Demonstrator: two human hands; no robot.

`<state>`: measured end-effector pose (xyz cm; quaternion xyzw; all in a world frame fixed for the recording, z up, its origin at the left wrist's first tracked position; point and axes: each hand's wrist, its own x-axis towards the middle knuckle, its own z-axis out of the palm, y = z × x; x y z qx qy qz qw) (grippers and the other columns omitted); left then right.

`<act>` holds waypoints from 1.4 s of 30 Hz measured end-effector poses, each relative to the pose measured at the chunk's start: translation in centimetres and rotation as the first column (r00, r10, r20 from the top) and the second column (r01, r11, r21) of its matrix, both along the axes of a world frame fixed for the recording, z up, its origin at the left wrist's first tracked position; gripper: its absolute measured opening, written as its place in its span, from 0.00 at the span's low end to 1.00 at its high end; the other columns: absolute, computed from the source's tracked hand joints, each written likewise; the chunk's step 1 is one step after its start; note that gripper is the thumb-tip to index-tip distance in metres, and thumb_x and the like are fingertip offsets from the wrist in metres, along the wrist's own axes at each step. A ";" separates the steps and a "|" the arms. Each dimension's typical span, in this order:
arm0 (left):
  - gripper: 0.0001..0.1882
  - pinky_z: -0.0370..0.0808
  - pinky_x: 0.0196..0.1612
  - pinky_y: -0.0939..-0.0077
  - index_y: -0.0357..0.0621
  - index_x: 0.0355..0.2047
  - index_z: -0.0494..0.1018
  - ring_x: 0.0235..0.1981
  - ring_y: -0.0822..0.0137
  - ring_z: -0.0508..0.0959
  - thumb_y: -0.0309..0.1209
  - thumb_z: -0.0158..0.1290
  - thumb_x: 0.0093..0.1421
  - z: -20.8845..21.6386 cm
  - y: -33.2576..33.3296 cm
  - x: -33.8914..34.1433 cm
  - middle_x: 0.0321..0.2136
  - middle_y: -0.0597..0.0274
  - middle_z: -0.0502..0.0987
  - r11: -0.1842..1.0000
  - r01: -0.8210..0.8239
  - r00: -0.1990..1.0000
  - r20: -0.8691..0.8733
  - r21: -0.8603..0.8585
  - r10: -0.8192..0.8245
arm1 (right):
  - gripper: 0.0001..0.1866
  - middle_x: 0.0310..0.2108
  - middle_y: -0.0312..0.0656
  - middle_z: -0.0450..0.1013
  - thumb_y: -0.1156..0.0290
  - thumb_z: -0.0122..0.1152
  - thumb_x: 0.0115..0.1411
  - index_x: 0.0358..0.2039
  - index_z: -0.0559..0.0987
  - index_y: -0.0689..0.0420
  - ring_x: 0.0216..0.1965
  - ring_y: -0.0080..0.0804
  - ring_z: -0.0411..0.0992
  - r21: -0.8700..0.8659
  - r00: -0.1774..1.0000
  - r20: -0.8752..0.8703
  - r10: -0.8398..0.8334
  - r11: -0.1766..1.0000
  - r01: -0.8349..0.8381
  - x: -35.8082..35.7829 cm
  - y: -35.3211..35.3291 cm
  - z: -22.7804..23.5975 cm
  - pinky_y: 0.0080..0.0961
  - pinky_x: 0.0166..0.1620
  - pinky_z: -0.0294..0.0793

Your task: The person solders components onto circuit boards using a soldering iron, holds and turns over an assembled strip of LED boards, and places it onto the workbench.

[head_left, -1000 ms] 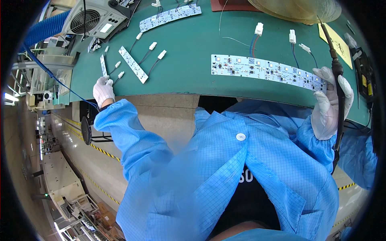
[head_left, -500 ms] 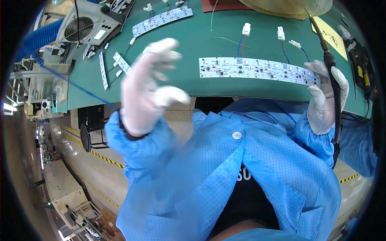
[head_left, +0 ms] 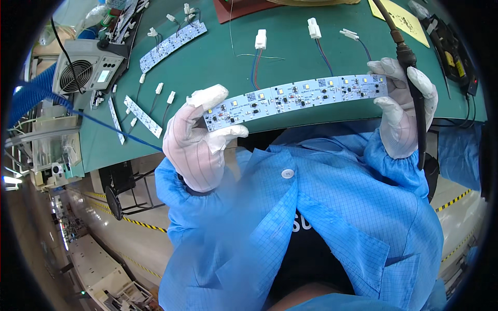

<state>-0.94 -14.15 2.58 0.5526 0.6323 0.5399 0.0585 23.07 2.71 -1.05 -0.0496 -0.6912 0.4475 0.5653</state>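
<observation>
A long, slightly curved white LED circuit board spans the space between my gloved hands, just above the table's near edge. My left hand pinches its left end between thumb and fingers. Its right end is between the thumb and fingers of my right hand, which also carries a soldering iron, tip pointing up and away. Thin red and blue wires run from the board to a white connector plug and a second plug. A smaller white plug with dark wires lies to the right.
Another LED board with plugs lies at the far left, with narrow short strips nearer. A white fan unit stands at the left edge. Yellow paper and a black device are at the far right.
My left hand has come down and right, closing on the board's left end. That end is now tilted nearer to me. My right hand still holds the other end and the soldering iron.
</observation>
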 end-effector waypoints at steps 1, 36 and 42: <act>0.34 0.71 0.45 0.72 0.27 0.43 0.66 0.41 0.63 0.74 0.47 0.61 0.49 -0.2 0.0 0.0 0.40 0.50 0.73 1.000 0.002 1.000 -0.005 0.010 -0.002 | 0.31 0.46 0.56 0.69 0.84 0.59 0.48 0.52 0.63 0.52 0.48 0.49 0.69 0.000 1.000 0.001 0.005 1.000 -0.005 0.0 0.0 -0.1 0.44 0.51 0.68; 0.35 0.71 0.44 0.72 0.30 0.42 0.69 0.40 0.63 0.74 0.44 0.62 0.39 0.4 -0.5 0.7 0.38 0.50 0.75 0.999 -0.043 0.998 -0.050 0.015 0.044 | 0.28 0.45 0.54 0.70 0.85 0.54 0.50 0.52 0.64 0.51 0.47 0.50 0.70 -0.063 0.999 0.038 0.005 0.998 -0.002 0.2 -0.1 -0.6 0.47 0.52 0.68; 0.43 0.69 0.48 0.68 0.28 0.42 0.68 0.43 0.60 0.74 0.60 0.57 0.43 0.6 -0.6 1.5 0.39 0.49 0.75 0.993 -0.113 0.994 0.005 -0.032 0.114 | 0.24 0.43 0.54 0.71 0.86 0.55 0.51 0.49 0.65 0.57 0.48 0.47 0.70 -0.140 0.999 -0.020 0.025 0.990 -0.027 -0.4 -0.4 -0.7 0.40 0.52 0.70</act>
